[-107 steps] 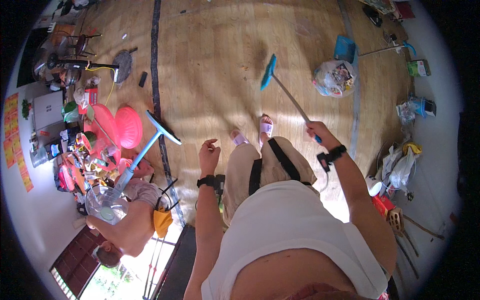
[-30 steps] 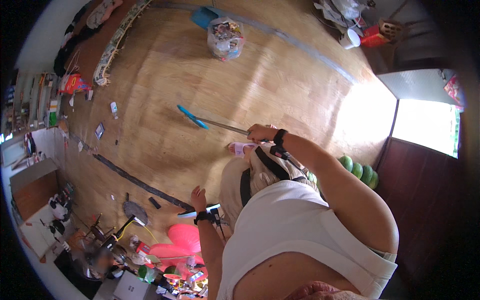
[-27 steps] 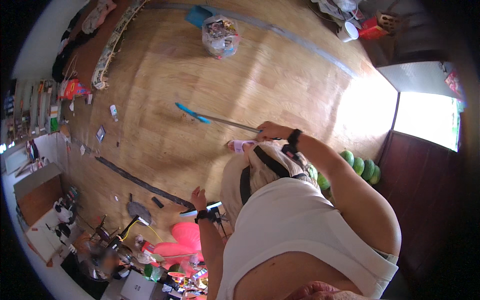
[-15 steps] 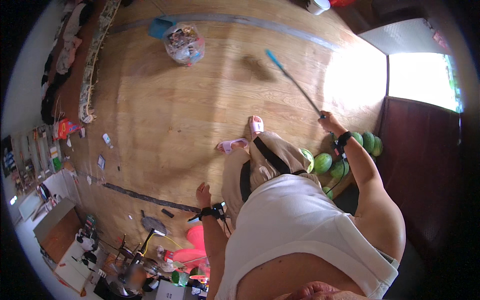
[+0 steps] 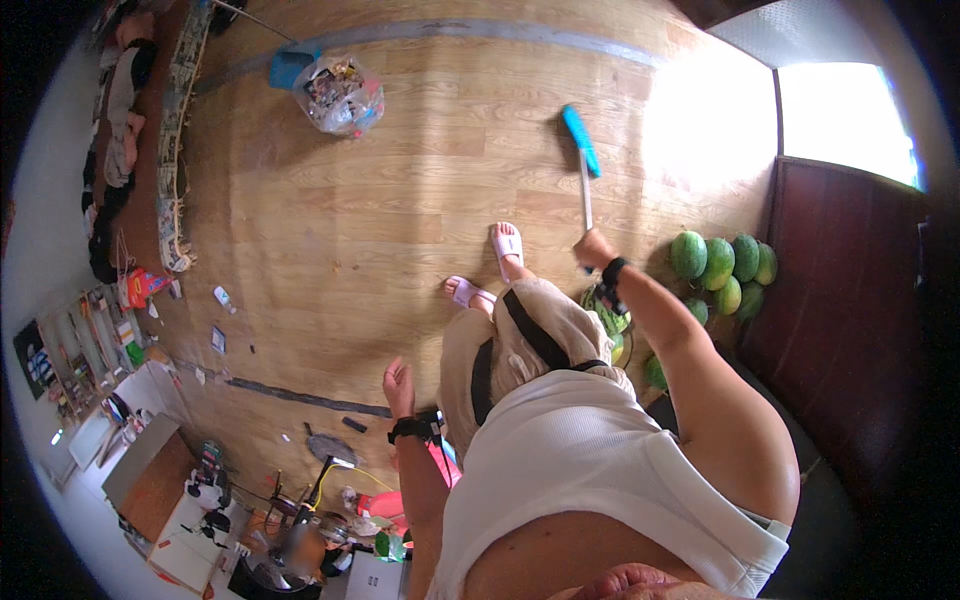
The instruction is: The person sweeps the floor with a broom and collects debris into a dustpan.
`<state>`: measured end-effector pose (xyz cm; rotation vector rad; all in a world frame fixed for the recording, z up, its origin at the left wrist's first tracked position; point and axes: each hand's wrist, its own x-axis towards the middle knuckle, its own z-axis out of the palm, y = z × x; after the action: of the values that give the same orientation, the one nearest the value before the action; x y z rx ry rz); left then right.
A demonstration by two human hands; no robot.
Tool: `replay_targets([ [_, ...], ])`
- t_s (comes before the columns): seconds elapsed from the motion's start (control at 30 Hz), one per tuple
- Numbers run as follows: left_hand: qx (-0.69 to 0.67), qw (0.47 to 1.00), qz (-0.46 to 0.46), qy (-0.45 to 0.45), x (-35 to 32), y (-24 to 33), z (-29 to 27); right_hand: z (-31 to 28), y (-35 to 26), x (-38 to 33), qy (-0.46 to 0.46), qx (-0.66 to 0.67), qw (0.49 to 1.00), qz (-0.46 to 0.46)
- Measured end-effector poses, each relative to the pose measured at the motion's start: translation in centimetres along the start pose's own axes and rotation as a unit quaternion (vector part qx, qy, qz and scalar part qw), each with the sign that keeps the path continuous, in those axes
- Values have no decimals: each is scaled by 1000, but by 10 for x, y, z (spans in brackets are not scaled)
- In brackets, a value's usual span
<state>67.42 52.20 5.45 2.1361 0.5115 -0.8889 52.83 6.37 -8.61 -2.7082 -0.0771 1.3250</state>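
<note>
Right hand (image 5: pixel 594 248): fist clamped around the broom (image 5: pixel 581 150) handle, blue head on the wooden floor (image 5: pixel 350 230).
Left hand (image 5: pixel 399 377): fingers spread, empty.
Watermelons (image 5: pixel 722 265): at the floor's right edge.

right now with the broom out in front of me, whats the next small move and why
Probably draw the broom back across the wood floor toward the feet. The right hand grips the handle with the blue head far out in front, near the sunlit patch, so a pull stroke looks natural. The left hand hangs free and open.
</note>
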Motion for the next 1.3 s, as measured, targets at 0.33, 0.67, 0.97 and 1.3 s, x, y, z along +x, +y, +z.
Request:
replay_targets([
  [0.33, -11, 993, 100, -56, 23, 7, -1, -55, -178, 28, -4, 303, 951, -58],
  [0.67, 32, 995, 46, -87, 61, -67, -48, -30, -193, 34, 102, 640, 733, -205],
  [0.97, 29, 985, 74, -150, 104, -23, -30, -98, -175, -116, 88, 750, 641, 141],
  [1.3, 121, 977, 170, -49, 89, 72, 39, -48, -31, -162, 181, 746, 587, 258],
])
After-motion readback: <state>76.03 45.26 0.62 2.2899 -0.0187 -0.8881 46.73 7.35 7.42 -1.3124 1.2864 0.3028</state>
